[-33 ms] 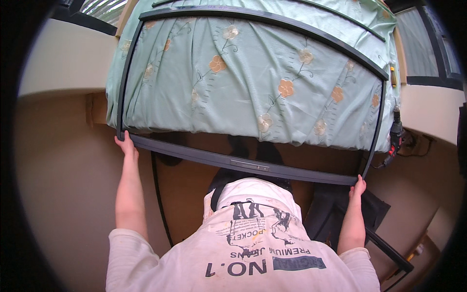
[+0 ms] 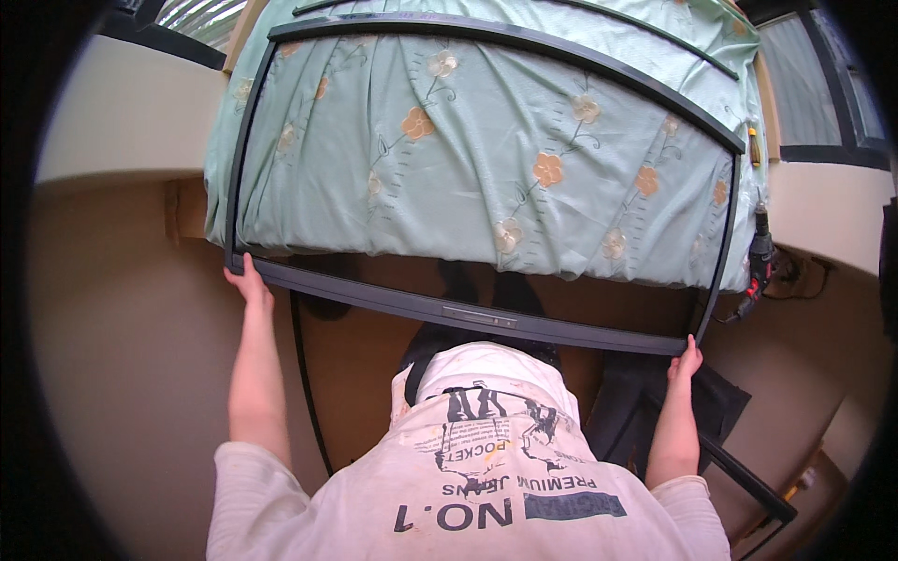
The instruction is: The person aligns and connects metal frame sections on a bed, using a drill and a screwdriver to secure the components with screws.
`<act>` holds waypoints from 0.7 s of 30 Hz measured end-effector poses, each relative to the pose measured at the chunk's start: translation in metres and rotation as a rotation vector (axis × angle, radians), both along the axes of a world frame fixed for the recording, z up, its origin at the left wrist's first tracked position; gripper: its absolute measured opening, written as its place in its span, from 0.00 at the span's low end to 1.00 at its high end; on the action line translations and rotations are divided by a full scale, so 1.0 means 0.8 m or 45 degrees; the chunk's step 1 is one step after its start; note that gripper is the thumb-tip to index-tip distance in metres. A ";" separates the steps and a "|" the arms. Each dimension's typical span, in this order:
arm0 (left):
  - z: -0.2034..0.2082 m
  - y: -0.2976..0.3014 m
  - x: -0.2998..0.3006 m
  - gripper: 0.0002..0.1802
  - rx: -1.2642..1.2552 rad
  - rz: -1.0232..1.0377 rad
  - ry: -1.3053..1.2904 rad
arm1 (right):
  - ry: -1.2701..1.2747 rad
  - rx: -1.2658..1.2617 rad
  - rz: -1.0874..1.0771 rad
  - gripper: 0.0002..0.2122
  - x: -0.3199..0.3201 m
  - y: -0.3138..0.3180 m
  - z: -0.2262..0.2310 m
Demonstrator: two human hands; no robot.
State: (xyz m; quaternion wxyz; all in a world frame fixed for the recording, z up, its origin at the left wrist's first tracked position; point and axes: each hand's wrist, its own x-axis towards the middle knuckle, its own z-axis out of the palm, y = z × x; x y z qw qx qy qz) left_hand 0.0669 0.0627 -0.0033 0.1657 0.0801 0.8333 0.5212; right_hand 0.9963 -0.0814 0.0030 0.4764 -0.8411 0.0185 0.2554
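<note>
A dark grey rectangular window frame rests with its far part on a table draped in pale green flowered cloth. Its near rail hangs out past the cloth's edge, in front of my body. A small slotted latch plate is set in the middle of that rail. My left hand is closed around the near left corner, its fingers partly hidden by the frame. At the near right corner my right hand grips the same rail. Through the frame's opening only cloth and floor show, no pane that I can make out.
A corded power drill hangs at the table's right side, below a yellow-handled tool. Another thin dark bar lies farther back on the cloth. A black sheet-like thing and a dark bar are low on the right.
My left hand and forearm have shifted slightly to the right at the frame's corner. The frame has barely moved, and my right hand keeps its place.
</note>
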 end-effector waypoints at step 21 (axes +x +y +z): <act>0.027 -0.143 0.489 0.09 0.055 -0.742 -1.426 | -0.797 0.420 2.478 0.07 -0.481 0.152 0.095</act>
